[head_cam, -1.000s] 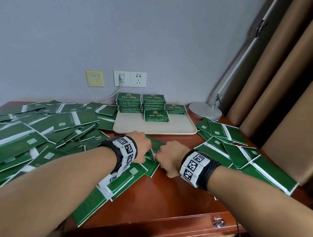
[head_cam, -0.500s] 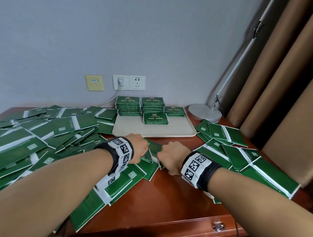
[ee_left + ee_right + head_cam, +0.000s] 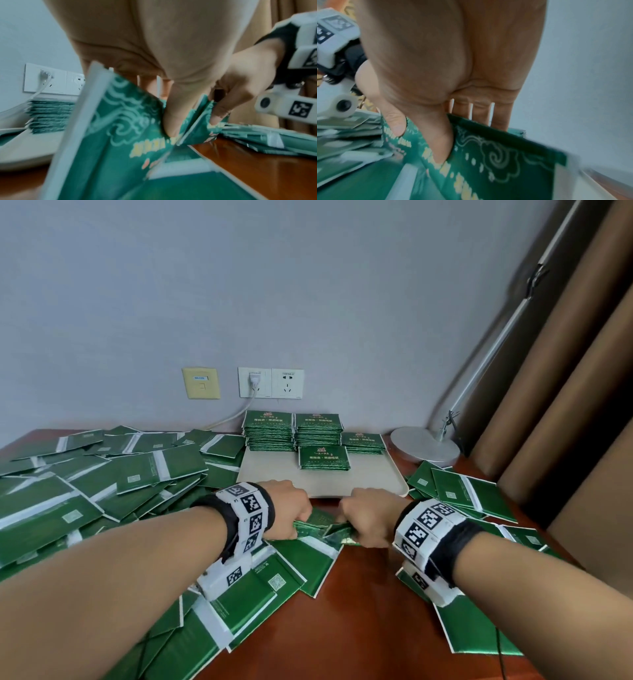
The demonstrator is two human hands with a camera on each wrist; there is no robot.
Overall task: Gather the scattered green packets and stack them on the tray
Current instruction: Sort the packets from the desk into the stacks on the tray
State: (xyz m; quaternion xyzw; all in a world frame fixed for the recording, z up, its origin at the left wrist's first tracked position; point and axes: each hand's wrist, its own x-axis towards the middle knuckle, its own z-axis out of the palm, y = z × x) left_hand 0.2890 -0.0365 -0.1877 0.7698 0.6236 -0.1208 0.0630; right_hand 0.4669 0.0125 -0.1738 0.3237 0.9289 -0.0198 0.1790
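Both hands hold a small bunch of green packets just in front of the cream tray. My left hand grips its left side, thumb on the printed face. My right hand grips its right side, thumb pressed on a packet and fingers behind it. Neat stacks of green packets stand on the tray's far side, with a low stack in front of them. Loose packets cover the table on the left, and more loose packets lie on the right.
A lamp base with a slanted arm stands right of the tray. Brown curtains hang at the right. Wall sockets with a plugged cable sit behind the tray. Bare wooden tabletop shows between my forearms.
Both hands have moved forward with the bunch of packets and now sit at the tray's near edge. The bunch is pressed closer together between them.
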